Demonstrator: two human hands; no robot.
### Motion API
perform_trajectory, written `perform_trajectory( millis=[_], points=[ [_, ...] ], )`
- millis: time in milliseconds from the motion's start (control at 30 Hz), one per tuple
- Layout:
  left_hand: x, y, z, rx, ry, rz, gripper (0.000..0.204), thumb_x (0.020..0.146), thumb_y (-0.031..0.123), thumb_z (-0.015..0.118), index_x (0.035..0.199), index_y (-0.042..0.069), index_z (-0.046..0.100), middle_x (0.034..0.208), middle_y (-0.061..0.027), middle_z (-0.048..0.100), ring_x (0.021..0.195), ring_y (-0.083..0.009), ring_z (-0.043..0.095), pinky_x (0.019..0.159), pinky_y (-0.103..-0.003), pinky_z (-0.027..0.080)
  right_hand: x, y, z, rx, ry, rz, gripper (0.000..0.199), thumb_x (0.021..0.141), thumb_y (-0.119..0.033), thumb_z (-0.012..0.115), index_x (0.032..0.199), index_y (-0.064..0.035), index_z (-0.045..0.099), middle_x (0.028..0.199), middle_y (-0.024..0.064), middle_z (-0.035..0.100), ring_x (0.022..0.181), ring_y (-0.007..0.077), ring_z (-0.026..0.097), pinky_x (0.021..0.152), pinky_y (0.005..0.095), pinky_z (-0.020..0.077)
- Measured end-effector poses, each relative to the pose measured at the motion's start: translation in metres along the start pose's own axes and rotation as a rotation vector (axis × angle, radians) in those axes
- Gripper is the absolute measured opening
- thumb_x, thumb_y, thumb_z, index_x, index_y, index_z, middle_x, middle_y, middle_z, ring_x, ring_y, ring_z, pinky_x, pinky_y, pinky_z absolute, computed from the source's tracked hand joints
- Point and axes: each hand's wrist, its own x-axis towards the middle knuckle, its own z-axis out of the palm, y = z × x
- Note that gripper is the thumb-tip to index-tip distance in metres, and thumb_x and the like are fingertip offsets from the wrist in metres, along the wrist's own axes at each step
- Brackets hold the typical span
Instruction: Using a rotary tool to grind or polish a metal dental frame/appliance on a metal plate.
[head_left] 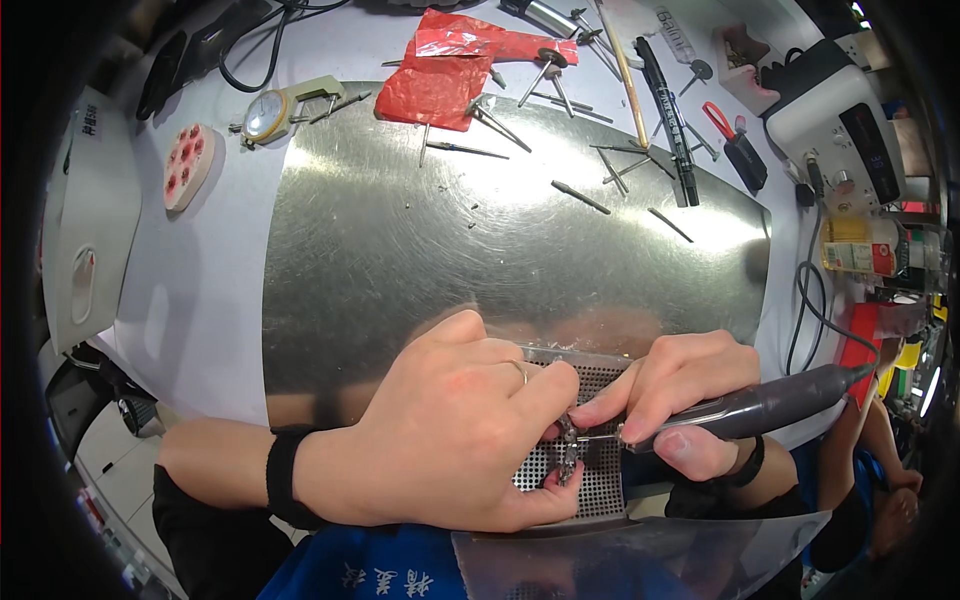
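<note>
My left hand (440,430) is closed on a small, shiny, curved metal piece (568,455), pinched between the fingers and thumb. It looks like a dental framework, but the fingers hide part of it. My right hand (685,385) grips a dark rotary handpiece (765,405) like a pen. A thin bur (600,437) points left from its nose, its tip at or very near the metal piece; contact is hard to make out. Both hands are over a perforated metal grille (603,490) at the near edge of the bench.
Beyond lies a shiny metal sheet (400,270), with several loose burs (580,197), a red wrapper (430,90) and a black marker (668,120) toward the back. A dial gauge (268,115) and a pink-white model (188,167) sit left. A white control box (835,120) stands right, its cable (822,310) trailing nearby.
</note>
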Motion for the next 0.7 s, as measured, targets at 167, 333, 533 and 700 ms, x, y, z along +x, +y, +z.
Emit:
perform_trajectory(
  millis=[167, 333, 533, 700],
  points=[
    [0.0013, 0.0018, -0.0004, 0.010, -0.030, -0.003, 0.034, 0.070, 0.032, 0.080, 0.079, 0.010, 0.055, 0.057, -0.0006, 0.049, 0.056, -0.0198, 0.053, 0.062, -0.035, 0.036, -0.0028, 0.0017, -0.0019, -0.002, -0.009, -0.003, 0.018, 0.076, -0.005, 0.071, 0.091, 0.0038, 0.076, 0.090, 0.0228, 0.075, 0.084, 0.0304, 0.077, 0.077, 0.0338, 0.0614],
    [-0.0001, 0.0014, -0.0015, 0.015, -0.030, -0.008, 0.035, 0.070, 0.032, 0.080, 0.079, 0.009, 0.055, 0.057, -0.0018, 0.048, 0.056, -0.0204, 0.053, 0.062, -0.035, 0.036, -0.0002, 0.0042, -0.0018, -0.011, -0.025, -0.031, 0.019, 0.076, -0.005, 0.071, 0.092, 0.0041, 0.075, 0.087, 0.0218, 0.074, 0.085, 0.0322, 0.077, 0.076, 0.0347, 0.0618],
    [0.0009, 0.0007, -0.0002, 0.001, -0.029, -0.001, 0.036, 0.070, 0.032, 0.080, 0.079, 0.009, 0.054, 0.057, -0.0022, 0.047, 0.056, -0.0208, 0.052, 0.062, -0.035, 0.035, -0.0007, 0.0030, -0.0026, -0.021, -0.024, -0.026, 0.019, 0.076, -0.005, 0.071, 0.092, 0.0045, 0.075, 0.089, 0.0242, 0.074, 0.084, 0.0311, 0.077, 0.076, 0.0346, 0.0620],
    [0.0013, 0.0017, -0.0019, 0.015, -0.059, -0.010, 0.035, 0.070, 0.032, 0.080, 0.078, 0.009, 0.054, 0.057, -0.0022, 0.047, 0.055, -0.0210, 0.052, 0.062, -0.035, 0.035, 0.0007, 0.0052, -0.0037, -0.016, -0.041, -0.049, 0.020, 0.076, -0.005, 0.071, 0.093, 0.0047, 0.075, 0.090, 0.0248, 0.074, 0.083, 0.0308, 0.077, 0.076, 0.0347, 0.0619]
  ],
)
